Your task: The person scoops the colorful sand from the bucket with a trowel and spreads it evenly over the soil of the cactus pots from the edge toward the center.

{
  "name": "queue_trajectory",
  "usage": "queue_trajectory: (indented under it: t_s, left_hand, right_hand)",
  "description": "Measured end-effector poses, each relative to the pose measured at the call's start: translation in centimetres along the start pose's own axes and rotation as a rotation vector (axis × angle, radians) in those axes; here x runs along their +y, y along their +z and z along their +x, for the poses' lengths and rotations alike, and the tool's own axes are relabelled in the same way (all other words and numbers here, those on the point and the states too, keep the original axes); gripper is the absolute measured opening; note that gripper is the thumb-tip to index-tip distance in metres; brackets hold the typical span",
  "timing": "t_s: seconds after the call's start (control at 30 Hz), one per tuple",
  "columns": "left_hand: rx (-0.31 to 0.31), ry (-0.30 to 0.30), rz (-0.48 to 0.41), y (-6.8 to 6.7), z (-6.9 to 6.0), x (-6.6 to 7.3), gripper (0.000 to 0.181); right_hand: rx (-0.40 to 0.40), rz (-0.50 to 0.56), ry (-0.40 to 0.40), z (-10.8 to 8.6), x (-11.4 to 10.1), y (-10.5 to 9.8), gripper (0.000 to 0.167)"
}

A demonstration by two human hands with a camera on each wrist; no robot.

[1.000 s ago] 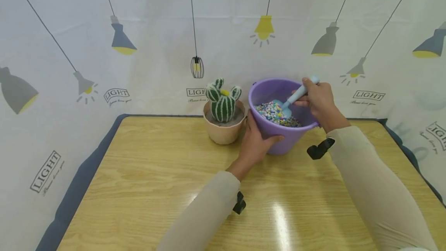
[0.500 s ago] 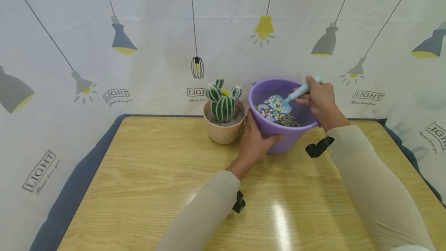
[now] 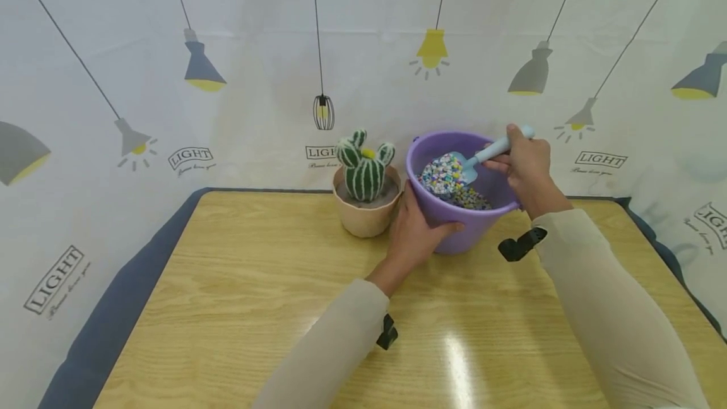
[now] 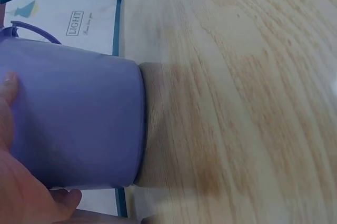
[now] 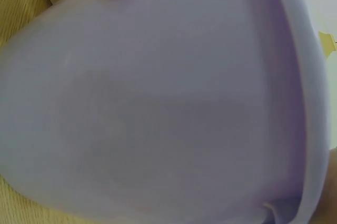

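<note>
1. Gripped the pale blue scoop [image 3: 491, 149] by its handle with the right hand [image 3: 529, 163], blade down among multicoloured pellets [image 3: 472, 198] inside the purple bucket [image 3: 476, 227].
2. Held the bucket at its near left side with the left hand [image 3: 410, 232], thumb spread across the front wall, fingers round the left side.
3. Appeared to carry a heap on the blade; could not tell its edge from the pellets beneath, nor see the scoop in the right wrist view.
4. Risked a spill back into the bucket, or over the rim onto the table [image 3: 227, 264], through a twist of the handle or a jerky lift.
5. Risked knocking the blade against the inner wall and shaking pellets loose, through a sideways pull.
6. Risked sliding or tipping the bucket, through a slackened left hold during a hard push.
7. Risked jostling the potted cactus [image 3: 365, 183], just beside the left fingertips, through a leftward shove.
</note>
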State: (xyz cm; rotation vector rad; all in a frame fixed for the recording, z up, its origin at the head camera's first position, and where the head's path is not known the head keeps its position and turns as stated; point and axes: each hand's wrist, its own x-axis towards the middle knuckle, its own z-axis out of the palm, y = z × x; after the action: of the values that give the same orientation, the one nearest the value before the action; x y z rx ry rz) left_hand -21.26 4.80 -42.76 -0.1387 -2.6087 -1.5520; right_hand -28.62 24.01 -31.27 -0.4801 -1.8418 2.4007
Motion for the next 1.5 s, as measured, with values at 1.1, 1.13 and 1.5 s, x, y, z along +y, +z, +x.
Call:
queue_trajectory:
  t_s: [1.1,1.13,1.5]
  left_hand:
    - [-0.092,0.237,0.092,-5.2,-2.9,-1.0,0.099]
    - [-0.098,0.223,0.089,-5.5,-3.2,-1.0,0.098]
    - [-0.012,0.268,0.077,-8.8,-4.6,-1.3,0.083]
  right_hand:
    - [0.023,0.392,0.095,-2.6,0.0,-3.3,0.048]
    - [0.013,0.412,0.100,-2.8,0.1,-3.3,0.050]
    - [-0.010,0.550,0.140,-4.6,0.4,-3.7,0.063]
